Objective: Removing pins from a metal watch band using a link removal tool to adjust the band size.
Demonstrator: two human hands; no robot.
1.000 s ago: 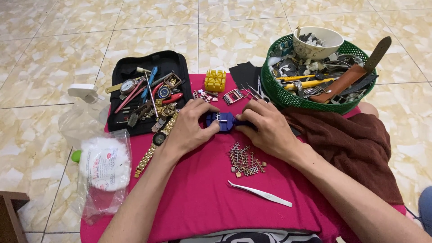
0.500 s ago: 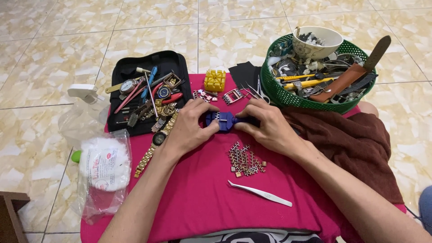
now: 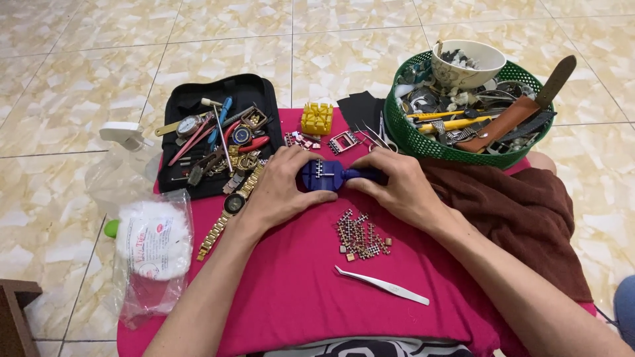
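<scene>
Blue link-remover tool in both hands, green basket of watch parts

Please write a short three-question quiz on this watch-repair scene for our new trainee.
1. True or false: both hands rest on the blue tool.
2. Which thing lies nearest the person on the pink cloth? A. the tweezers B. the yellow block C. the green basket
3. Fill in: the loose pile of watch links lies just below the ____ hand.

Key
1. True: the left hand and the right hand both grip it.
2. A
3. right
</scene>
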